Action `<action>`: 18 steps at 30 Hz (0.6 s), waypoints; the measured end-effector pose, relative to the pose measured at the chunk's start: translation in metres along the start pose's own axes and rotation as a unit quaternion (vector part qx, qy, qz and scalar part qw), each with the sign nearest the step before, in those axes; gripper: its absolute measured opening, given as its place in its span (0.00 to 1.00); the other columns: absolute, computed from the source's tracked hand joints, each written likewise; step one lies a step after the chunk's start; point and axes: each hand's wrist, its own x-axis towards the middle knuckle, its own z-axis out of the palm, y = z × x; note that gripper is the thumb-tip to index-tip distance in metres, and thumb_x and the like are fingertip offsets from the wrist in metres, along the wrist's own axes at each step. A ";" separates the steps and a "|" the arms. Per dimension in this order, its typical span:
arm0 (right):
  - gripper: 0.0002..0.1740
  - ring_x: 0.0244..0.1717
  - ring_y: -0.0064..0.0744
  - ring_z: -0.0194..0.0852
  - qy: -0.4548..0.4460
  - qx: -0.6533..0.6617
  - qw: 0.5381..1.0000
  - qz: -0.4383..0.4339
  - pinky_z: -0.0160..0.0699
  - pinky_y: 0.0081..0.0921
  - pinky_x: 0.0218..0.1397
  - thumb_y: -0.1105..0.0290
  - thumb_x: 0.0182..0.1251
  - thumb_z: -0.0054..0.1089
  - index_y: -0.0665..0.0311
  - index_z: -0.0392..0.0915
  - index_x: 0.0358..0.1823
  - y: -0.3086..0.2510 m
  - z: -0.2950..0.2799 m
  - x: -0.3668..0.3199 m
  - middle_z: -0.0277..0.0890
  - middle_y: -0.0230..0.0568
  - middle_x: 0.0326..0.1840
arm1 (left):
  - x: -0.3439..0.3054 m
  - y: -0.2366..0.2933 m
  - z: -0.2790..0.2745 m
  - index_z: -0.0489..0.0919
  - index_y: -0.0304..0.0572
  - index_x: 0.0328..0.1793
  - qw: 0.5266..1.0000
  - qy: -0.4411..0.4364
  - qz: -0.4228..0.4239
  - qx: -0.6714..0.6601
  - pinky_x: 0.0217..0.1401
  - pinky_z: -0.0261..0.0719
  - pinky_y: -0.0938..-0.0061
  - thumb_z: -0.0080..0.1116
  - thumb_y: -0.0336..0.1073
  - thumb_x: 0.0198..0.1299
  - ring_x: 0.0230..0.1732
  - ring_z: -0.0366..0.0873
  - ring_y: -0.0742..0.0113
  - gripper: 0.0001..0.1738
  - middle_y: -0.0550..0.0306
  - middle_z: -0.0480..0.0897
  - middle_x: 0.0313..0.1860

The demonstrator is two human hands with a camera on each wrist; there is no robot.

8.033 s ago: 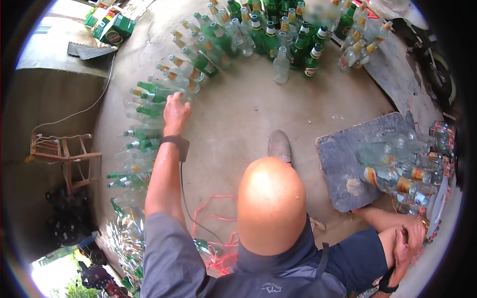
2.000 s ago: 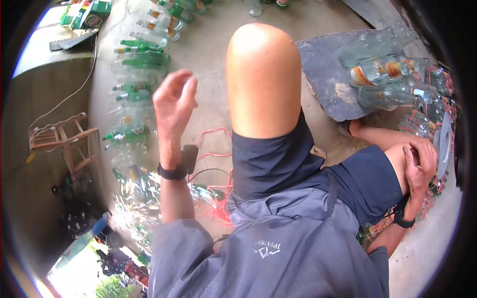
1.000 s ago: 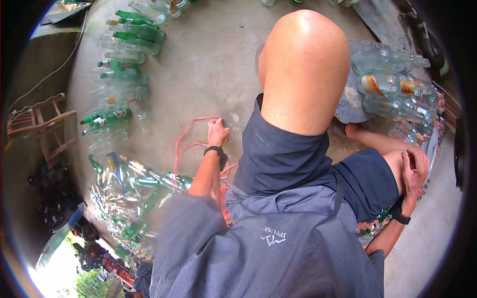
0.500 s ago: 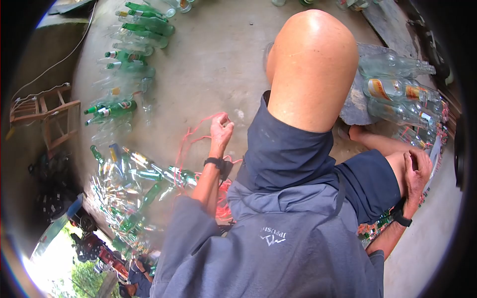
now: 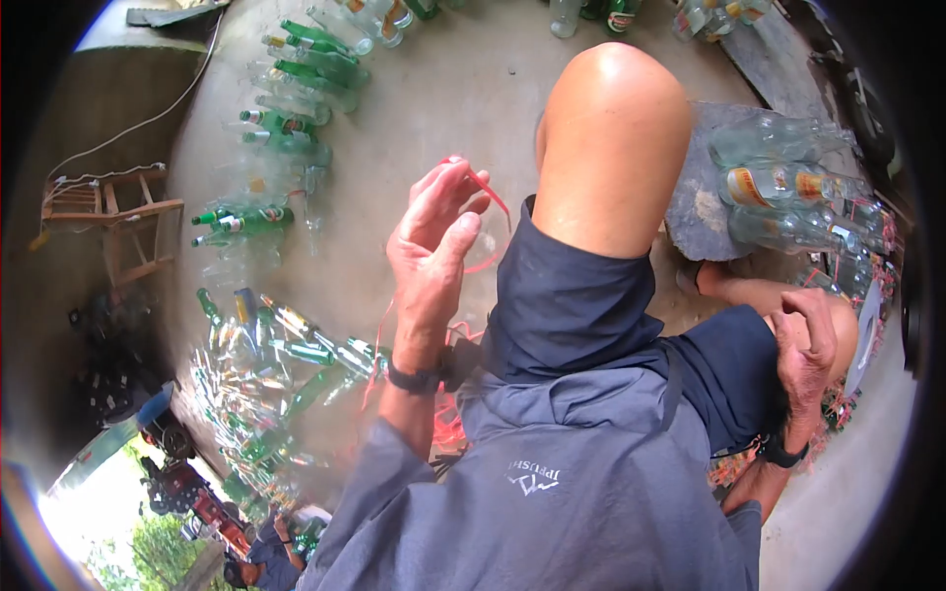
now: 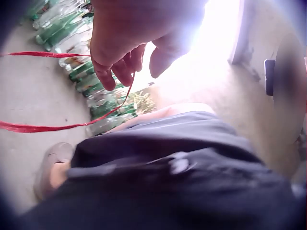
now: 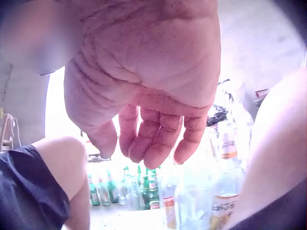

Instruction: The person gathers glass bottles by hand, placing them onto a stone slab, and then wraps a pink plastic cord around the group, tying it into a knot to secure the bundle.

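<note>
My left hand [image 5: 434, 241] is raised in front of my body with its fingers curled, holding a strand of red plastic twine [image 5: 496, 197]. The twine [image 6: 48, 127] hangs in a loop from these fingers in the left wrist view. More of it lies in a red tangle [image 5: 448, 424] beside my hip. My right hand [image 5: 806, 340] is at my bent right knee, its fingers loosely curled with nothing in them. In the right wrist view the palm of this hand [image 7: 148, 72] shows, with bottles beyond the fingertips.
Glass bottles [image 5: 305, 74] stand in a curved row at the left. A heap of bottles [image 5: 266, 394] lies at the lower left. Clear bottles [image 5: 778, 187] are on and beside a dark board [image 5: 695, 212] at the right. A wooden stool [image 5: 113, 202] lies left; a person [image 5: 264, 557] is in the background.
My left hand left the bottle row, went down to the red twine on the floor, and has lifted a strand up towards me. My right hand has shifted slightly at the knee.
</note>
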 end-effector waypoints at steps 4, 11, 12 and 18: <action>0.20 0.48 0.42 0.79 0.018 0.122 0.989 -0.076 0.79 0.34 0.55 0.79 0.58 0.72 0.69 0.80 0.53 -0.059 0.018 0.026 0.79 0.48 0.47 | -0.001 0.042 0.051 0.71 0.30 0.78 0.995 -0.070 0.030 -0.059 0.75 0.77 0.52 0.63 0.28 0.67 0.75 0.74 0.47 0.32 0.49 0.69 0.78; 0.36 0.58 0.37 0.81 0.021 0.358 0.928 -0.104 0.82 0.30 0.57 0.67 0.60 0.78 0.69 0.73 0.68 -0.120 0.062 0.055 0.78 0.47 0.62 | -0.007 0.065 0.113 0.71 0.19 0.74 0.953 -0.274 0.126 -0.006 0.77 0.72 0.54 0.65 0.31 0.67 0.77 0.69 0.46 0.33 0.39 0.66 0.75; 0.34 0.57 0.34 0.82 0.016 0.386 0.917 -0.095 0.82 0.29 0.57 0.69 0.61 0.78 0.69 0.74 0.67 -0.118 0.070 0.053 0.79 0.45 0.60 | -0.005 0.065 0.118 0.74 0.19 0.71 0.943 -0.286 0.162 0.058 0.74 0.75 0.57 0.66 0.30 0.66 0.75 0.69 0.47 0.31 0.38 0.68 0.72; 0.12 0.37 0.22 0.80 -0.033 0.478 0.878 0.000 0.80 0.21 0.44 0.72 0.77 0.62 0.68 0.80 0.56 -0.114 0.063 0.043 0.82 0.35 0.38 | -0.012 0.068 0.133 0.78 0.30 0.71 0.932 -0.290 0.180 0.118 0.74 0.72 0.61 0.62 0.21 0.59 0.71 0.73 0.49 0.30 0.42 0.76 0.68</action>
